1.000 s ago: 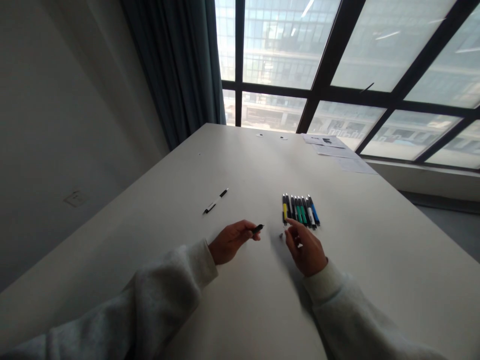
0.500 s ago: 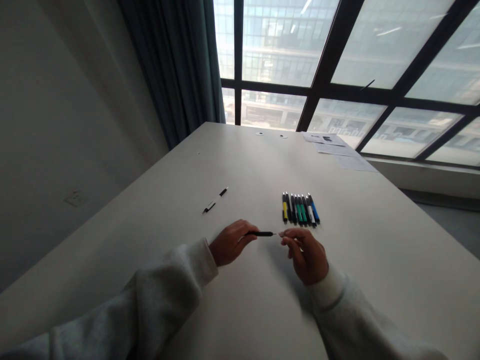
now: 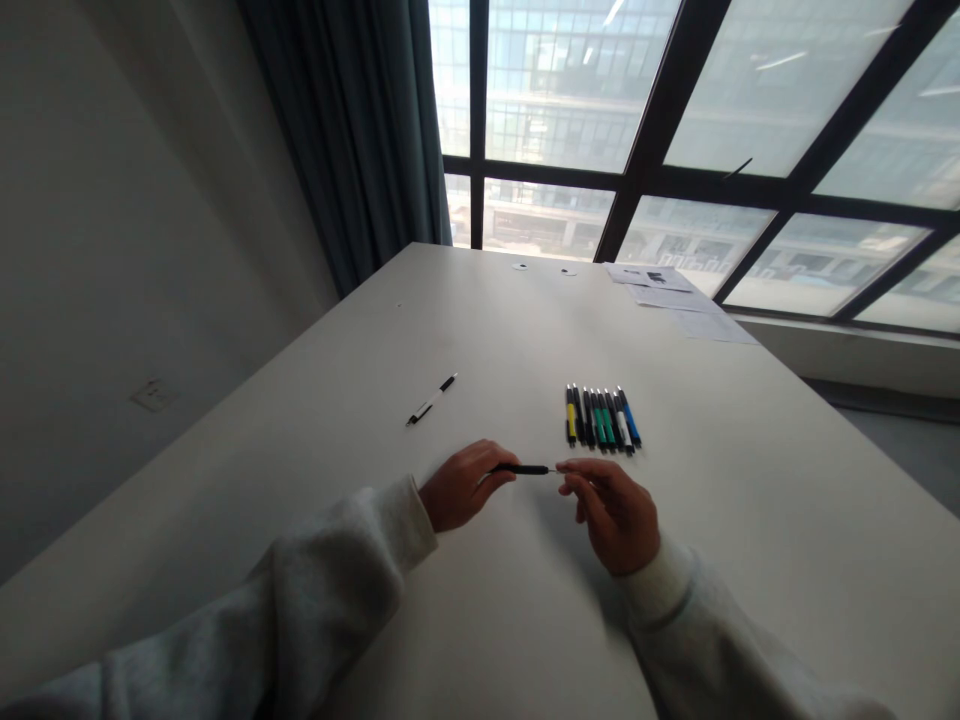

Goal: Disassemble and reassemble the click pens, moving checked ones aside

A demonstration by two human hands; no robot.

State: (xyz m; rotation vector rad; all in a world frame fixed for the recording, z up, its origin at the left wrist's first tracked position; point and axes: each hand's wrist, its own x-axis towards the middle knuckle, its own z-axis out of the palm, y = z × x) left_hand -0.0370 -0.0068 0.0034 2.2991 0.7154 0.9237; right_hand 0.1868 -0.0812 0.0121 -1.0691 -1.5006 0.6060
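Ok so starting over on the far left, there's the wall with a little socket plate [image 3: 153, 394] low down, and the dark curtain [image 3: 360, 130] is hanging beside the window.

On the white table [image 3: 750, 520] a lone black and white pen [image 3: 431, 399] is lying by itself at an angle, well apart from everything else.

Then my left hand [image 3: 461, 487], grey sweatshirt sleeve [image 3: 315, 600] and all, is sitting just above the tabletop with the fingers curled in tight. It's pinching the back end of a thin black pen part [image 3: 521, 469], which is pointing sideways toward my other hand, roughly level.

My right hand [image 3: 616, 513] is coming in from the other side, thumb and forefinger closed together right at the tip of that same black piece. There's something tiny between those fingertips, but honestly it's too small for me to tell what it is. The rest of the fingers are loosely bent under.

So the black part is hanging in the gap between both hands, near the front middle of the table, not touching the surface as far as I can see.

Just behind my right hand a neat row of pens [image 3: 602, 418] is lying side by side: yellow, black, green, white, blue.

Further back toward the right, some paper sheets [image 3: 675, 297] are lying near the window edge.
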